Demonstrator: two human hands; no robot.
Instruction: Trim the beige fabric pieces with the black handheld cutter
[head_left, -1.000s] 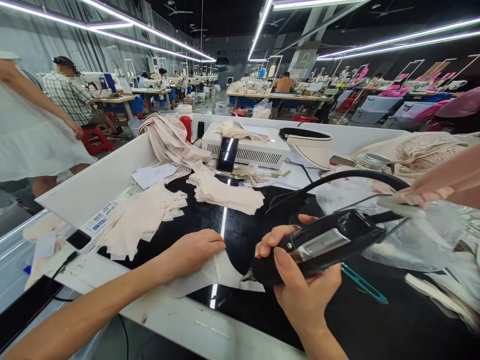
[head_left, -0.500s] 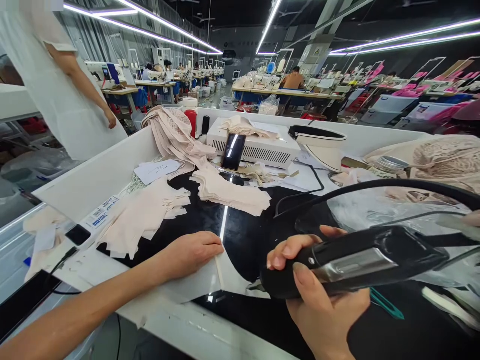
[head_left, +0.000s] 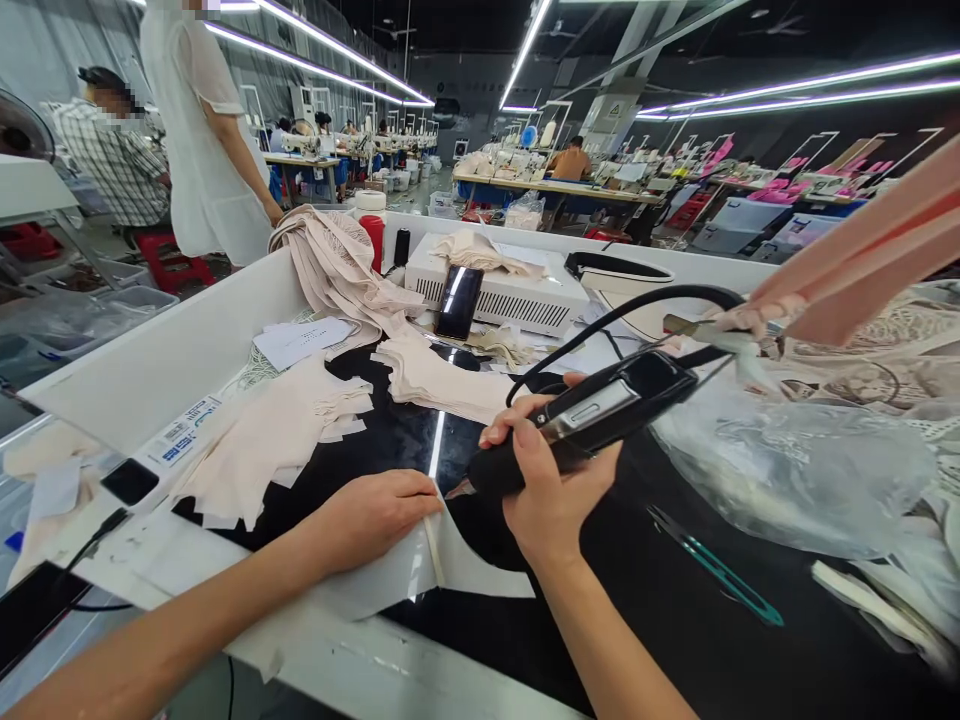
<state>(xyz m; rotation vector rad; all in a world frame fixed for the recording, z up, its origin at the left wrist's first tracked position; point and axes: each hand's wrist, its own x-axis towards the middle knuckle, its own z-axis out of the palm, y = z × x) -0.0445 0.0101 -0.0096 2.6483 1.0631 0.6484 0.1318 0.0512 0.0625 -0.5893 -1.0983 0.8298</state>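
My left hand (head_left: 375,525) lies near the front edge of the black table top, fingers closed on a narrow cream fabric strip (head_left: 434,550). This strip runs across a thin white curved piece (head_left: 487,575), which spreads to both sides under and beside the hand. My right hand (head_left: 555,490) is wrapped around a black corded hand tool (head_left: 592,408) with a silver plate on its side. The tool is tilted, its front end pointing left toward my left fingertips, apart from them. Its tip is small and blurred. Pink cloth strips (head_left: 862,250) hang by the tool's rear end.
Stacked pale fabric pieces (head_left: 277,430) and a second stack (head_left: 442,375) lie beyond my left hand. Teal-handled thread snips (head_left: 720,575) rest at right, near a clear plastic bag (head_left: 787,470). A phone (head_left: 459,300) leans against a white vented box (head_left: 525,295). A person (head_left: 214,140) stands at left.
My right hand has brought the tool left and up, away from the white piece's right end toward my left fingertips. The pink strips have come into view. My left hand keeps its hold.
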